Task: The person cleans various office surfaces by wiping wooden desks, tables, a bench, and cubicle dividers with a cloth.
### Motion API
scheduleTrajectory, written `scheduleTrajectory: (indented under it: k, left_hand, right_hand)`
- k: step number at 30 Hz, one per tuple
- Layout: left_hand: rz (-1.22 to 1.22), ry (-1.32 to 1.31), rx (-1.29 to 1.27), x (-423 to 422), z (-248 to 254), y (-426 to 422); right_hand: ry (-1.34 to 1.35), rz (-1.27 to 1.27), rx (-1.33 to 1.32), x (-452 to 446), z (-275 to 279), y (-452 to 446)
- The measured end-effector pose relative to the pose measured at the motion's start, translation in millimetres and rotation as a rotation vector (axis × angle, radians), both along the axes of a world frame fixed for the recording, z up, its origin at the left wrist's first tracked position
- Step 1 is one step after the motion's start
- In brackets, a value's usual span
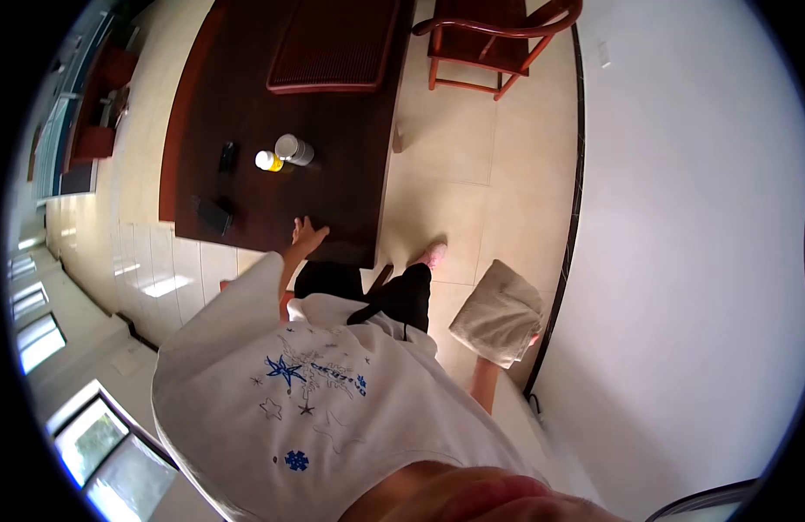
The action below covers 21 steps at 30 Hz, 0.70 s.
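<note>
A folded beige-grey cloth [500, 315] is held out to my right side, above the tiled floor. My right hand [534, 340] is closed on it, mostly hidden beneath, with a little of the fingers showing at the cloth's outer edge. My left hand [307, 235] is at the near end of the dark wooden table [333, 196], fingers apart, nothing in it. It seems to rest on the tabletop. Farther along the table stand a yellow bottle with a white cap [268, 161] and a grey canister [294, 150], side by side.
Two small black objects lie on the table's left part, one a dark box shape [213, 215]. A ribbed reddish-brown tray [333, 48] sits at the far end. Beyond the table's right side is a wooden armchair [485, 43]. A white wall [681, 217] runs along my right.
</note>
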<state>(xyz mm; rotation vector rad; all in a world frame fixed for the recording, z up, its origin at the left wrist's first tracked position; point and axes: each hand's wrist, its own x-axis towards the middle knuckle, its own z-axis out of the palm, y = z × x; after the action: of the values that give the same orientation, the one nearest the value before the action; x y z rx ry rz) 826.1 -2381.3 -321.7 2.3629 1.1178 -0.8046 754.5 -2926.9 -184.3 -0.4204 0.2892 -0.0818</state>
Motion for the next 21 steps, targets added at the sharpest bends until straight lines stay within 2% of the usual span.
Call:
scheduleTrajectory:
  k: [2, 4, 6, 7, 8, 9, 10, 12, 17, 19, 21]
  left_hand:
    - [0.038, -0.066, -0.346, 9, -29, -9]
    - [-0.018, -0.16, -0.659, 9, -18, -46]
    - [-0.28, -0.198, -0.662, -4, -6, -80]
    - [-0.27, -0.223, -0.593, -7, 3, -94]
    - [-0.265, -0.243, -0.523, -10, 15, -107]
    - [-0.261, -0.261, -0.459, -16, 19, -116]
    - [-0.182, -0.254, -0.418, -22, 4, -120]
    - [-0.045, -0.237, -0.309, -29, 3, -122]
    - [0.314, -0.275, -0.039, -52, -9, -104]
    - [0.311, -0.192, 0.005, -60, -18, -97]
    - [0.257, -0.229, 0.067, -67, -26, -107]
  right_hand:
    - [0.048, 0.07, -0.012, 31, -12, -37]
    - [0.094, 0.157, -0.041, 68, -21, -68]
    - [0.183, 0.236, -0.089, 121, -47, -96]
    - [0.276, 0.233, -0.107, 157, -69, -104]
    - [0.272, 0.336, -0.175, 197, -95, -115]
    - [0.294, 0.376, -0.118, 229, -74, -91]
    - [0.287, 0.448, -0.132, 262, -78, -79]
    - [0.212, 0.539, -0.173, 317, -32, -22]
    - [0.071, 0.652, -0.225, 381, 34, 61]
    - [0.022, 0.685, -0.255, 396, 67, 84]
    - [0.018, 0.658, -0.292, 415, 80, 103]
